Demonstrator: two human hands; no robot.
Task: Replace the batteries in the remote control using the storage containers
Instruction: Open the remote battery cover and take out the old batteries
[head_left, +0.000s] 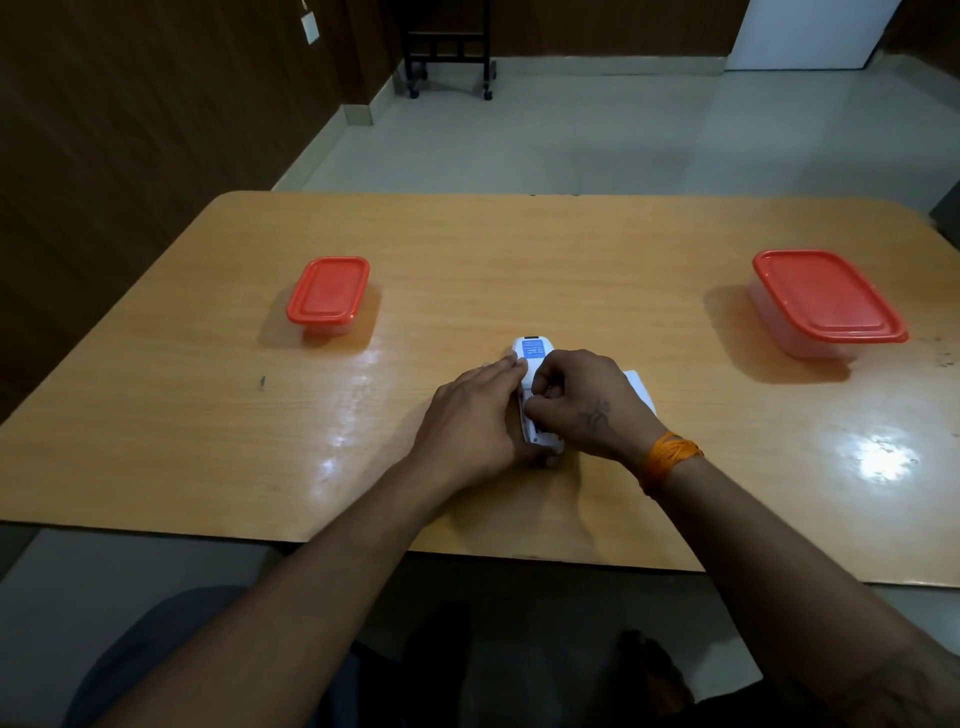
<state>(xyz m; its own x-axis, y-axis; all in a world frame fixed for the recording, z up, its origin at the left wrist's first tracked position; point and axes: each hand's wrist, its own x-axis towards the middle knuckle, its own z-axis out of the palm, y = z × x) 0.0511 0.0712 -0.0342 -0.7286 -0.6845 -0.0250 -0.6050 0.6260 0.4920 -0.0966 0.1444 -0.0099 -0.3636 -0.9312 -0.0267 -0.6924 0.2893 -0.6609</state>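
Observation:
A white remote control (533, 353) with a blue label lies face down at the middle of the wooden table (519, 249). My left hand (470, 421) presses along its left side and holds it down. My right hand (582, 397) curls over its lower half, fingertips at the battery compartment; whether they pinch a battery is hidden. A white flat piece (640, 387), perhaps the battery cover, pokes out behind my right hand. Two clear storage containers with red lids stand closed: a small one (328, 293) far left, a larger one (826, 301) far right.
The table's front edge runs close to my body, with my lap and feet below it. Beyond the far edge lie a tiled floor, a black wheeled stand (449, 52) and dark wooden wall panels on the left.

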